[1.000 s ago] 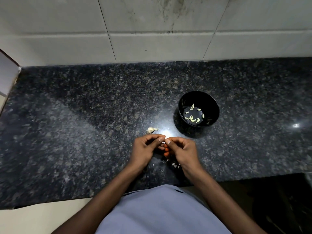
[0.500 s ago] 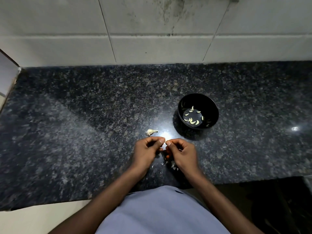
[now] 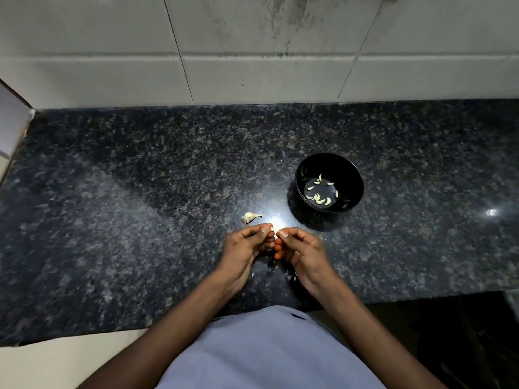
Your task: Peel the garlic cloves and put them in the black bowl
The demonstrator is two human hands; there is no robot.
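My left hand (image 3: 247,245) and my right hand (image 3: 300,249) meet fingertip to fingertip just above the granite counter. Between the thumbs and forefingers they pinch a small pale garlic clove (image 3: 273,229), mostly hidden by the fingers. A black bowl (image 3: 354,175) stands up and to the right of my hands, with several peeled cloves (image 3: 318,196) lying on its bottom. The remnant of a garlic bulb (image 3: 250,217) lies on the counter just left of and beyond my left hand.
Bits of garlic skin (image 3: 289,276) lie scattered on the counter under my hands. The dark granite counter (image 3: 126,220) runs back to a white tiled wall (image 3: 252,51). Its front edge is right at my body.
My hands have stayed together on the clove, with small shifts of the fingers. The view has moved slightly; the bowl and the bulb remnant stay in place.
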